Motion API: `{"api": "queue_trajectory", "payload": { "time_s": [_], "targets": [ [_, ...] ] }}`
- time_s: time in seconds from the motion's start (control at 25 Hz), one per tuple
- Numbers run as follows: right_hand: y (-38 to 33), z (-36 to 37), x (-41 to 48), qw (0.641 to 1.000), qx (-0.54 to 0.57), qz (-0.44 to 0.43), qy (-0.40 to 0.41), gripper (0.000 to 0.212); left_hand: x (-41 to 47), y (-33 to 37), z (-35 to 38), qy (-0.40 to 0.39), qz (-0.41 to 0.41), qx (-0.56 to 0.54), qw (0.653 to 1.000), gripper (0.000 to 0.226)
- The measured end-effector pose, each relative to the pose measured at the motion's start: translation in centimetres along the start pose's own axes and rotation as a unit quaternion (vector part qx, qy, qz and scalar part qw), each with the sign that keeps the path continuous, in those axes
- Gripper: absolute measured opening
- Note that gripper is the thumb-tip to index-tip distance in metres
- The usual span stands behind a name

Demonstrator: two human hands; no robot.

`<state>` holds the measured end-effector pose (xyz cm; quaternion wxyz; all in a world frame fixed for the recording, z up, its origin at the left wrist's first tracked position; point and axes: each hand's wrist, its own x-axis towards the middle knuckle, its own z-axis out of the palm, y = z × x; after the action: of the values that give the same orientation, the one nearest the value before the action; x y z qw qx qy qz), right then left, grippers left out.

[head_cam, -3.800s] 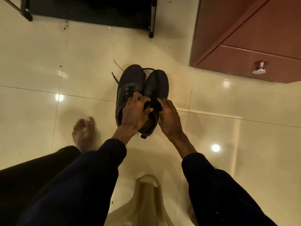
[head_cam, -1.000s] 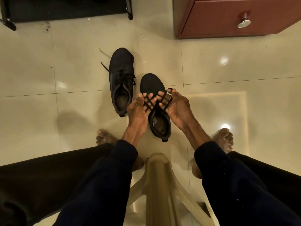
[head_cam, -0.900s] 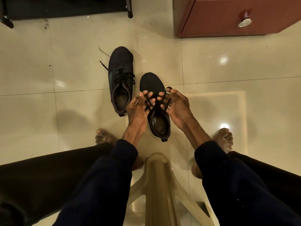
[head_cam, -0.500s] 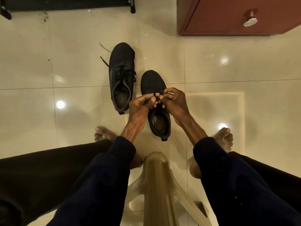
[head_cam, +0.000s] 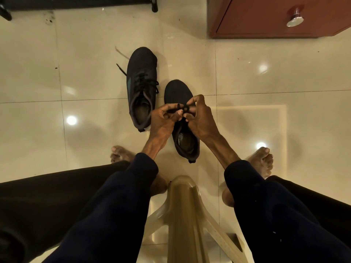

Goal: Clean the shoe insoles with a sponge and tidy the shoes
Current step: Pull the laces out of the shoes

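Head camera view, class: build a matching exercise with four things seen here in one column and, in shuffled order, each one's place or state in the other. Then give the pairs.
Things:
1. farther shoe
2. nearer shoe
3. metal knob
4. beige plastic seat

Places or states:
A. on the red-brown drawer front, top right
B. its lace pinched by the left hand and the right hand
C. untouched on the floor tiles, a lace end trailing
D. bottom centre of the view

Pairs: 1-C, 2-B, 3-A, 4-D
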<state>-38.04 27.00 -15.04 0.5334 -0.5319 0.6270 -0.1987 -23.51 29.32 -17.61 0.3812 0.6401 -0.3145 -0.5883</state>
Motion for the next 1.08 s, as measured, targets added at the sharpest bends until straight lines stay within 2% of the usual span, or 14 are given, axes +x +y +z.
{"api": "queue_trajectory", "payload": {
  "time_s": [0.08,0.16,0.24,0.32,0.4,0.48,0.64,0.76,0.88,0.96,1.08],
  "targets": [
    [-0.1,0.0,0.0,1.0,-0.007,-0.014,0.008,0.043,-0.1,0.3,0.5,0.042,-0.003,0.01,0.999,0.022],
    [0.0,0.4,-0.2,0.999,0.0,-0.025,0.037,0.044,-0.2,0.7,1.4,0.122,-0.032,0.0,0.992,0.015],
    [0.5,1.0,-0.3,0.997,-0.013,-0.043,0.07,0.033,-0.4,1.1,2.3,0.183,-0.07,-0.032,0.98,0.013],
    [1.1,1.4,-0.4,0.994,-0.05,-0.063,0.079,0.02,-0.6,1.4,2.7,0.21,-0.094,-0.048,0.972,0.014],
    [1.3,1.4,-0.3,0.99,-0.096,-0.082,0.06,0.017,-0.8,1.3,2.5,0.207,-0.097,-0.053,0.972,0.013],
    [1.3,1.1,-0.1,0.987,-0.132,-0.087,0.039,0.016,-1.1,0.9,2.0,0.174,-0.061,-0.017,0.983,0.011],
    [1.3,0.9,0.3,0.99,-0.131,-0.045,0.023,0.016,-1.6,0.8,1.2,0.088,0.041,0.104,0.99,0.01],
    [1.1,0.6,0.5,0.993,-0.12,0.001,0.005,0.015,-1.4,0.8,0.9,0.064,0.062,0.132,0.987,0.006],
    [1.0,-0.1,0.5,0.998,0.003,0.055,0.018,0.017,-0.9,0.5,0.9,0.065,0.034,0.137,0.988,0.01],
    [1.0,-0.5,0.1,0.994,0.068,0.078,0.023,0.021,-0.3,0.6,1.1,0.069,-0.018,0.124,0.99,0.013],
    [1.2,-0.6,-0.4,0.996,0.068,0.06,0.002,0.026,0.3,1.2,1.4,0.091,-0.089,0.089,0.988,0.008]
  ]
}}
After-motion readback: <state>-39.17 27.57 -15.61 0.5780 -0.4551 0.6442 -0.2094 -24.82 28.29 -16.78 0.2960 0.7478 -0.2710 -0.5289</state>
